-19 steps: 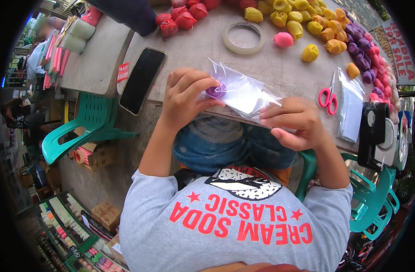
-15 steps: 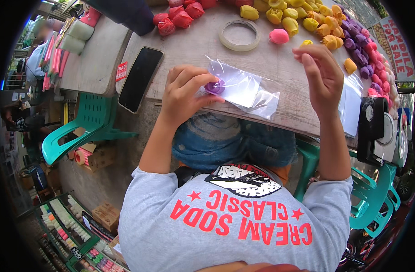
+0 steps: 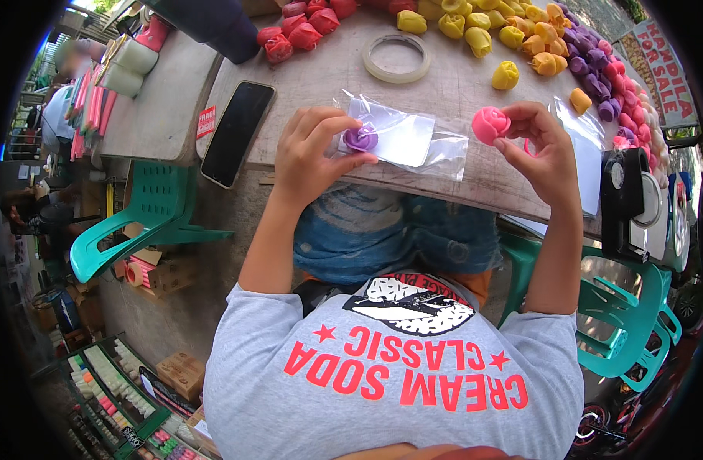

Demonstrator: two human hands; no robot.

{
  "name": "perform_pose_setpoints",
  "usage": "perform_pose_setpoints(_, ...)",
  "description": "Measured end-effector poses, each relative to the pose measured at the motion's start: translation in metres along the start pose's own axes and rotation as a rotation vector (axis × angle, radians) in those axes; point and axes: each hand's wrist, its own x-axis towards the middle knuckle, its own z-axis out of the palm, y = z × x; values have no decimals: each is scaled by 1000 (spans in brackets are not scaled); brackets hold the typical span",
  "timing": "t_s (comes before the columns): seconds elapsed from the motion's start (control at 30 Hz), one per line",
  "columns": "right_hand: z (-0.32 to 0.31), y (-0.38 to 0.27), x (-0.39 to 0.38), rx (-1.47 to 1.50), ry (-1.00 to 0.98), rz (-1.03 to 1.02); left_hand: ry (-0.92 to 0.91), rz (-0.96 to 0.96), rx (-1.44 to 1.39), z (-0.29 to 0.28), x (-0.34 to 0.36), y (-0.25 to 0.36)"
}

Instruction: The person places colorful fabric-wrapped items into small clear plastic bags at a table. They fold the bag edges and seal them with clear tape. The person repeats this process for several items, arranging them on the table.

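My left hand [image 3: 309, 157] is closed, thumb and fingers pinching a purple rose-shaped candle [image 3: 362, 139] with a pale wick. That candle sits at the left end of a clear plastic bag [image 3: 448, 150], which holds a white card [image 3: 409, 140] and lies near the table's front edge. To the right of the bag, my right hand [image 3: 549, 157] grips a pink rose-shaped candle [image 3: 489, 126] between thumb and fingers, raised above the table. Just beyond stand a lone yellow rose candle [image 3: 505, 76] and a small orange one [image 3: 580, 100].
A tape roll [image 3: 396, 74] lies on the table [image 3: 313, 84] beyond the bag, a phone [image 3: 238, 134] at its left edge. Red, yellow and purple rose candles [image 3: 594, 86] line the far side. More clear bags [image 3: 585, 153] and a black-and-white device [image 3: 635, 199] are at right.
My right hand has come down and taken the pink candle from the table, bringing it nearer the bag. My left hand keeps its pinch on the purple candle.
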Motion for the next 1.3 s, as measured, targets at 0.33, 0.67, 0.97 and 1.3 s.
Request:
perform_pose_setpoints(0.33,70,-2,-21,229,71,65,-26,30,-50,-1,1,1)
perform_pose_setpoints(0.67,41,4,-31,157,-98,-208,-35,-25,-41,0,3,4)
perform_pose_setpoints(0.97,57,-24,-14,-189,-297,-233,-53,-56,-122,-2,7,2)
perform_pose_setpoints(1.3,73,-13,-15,-274,-142,-469,-51,-165,-165,-1,2,6)
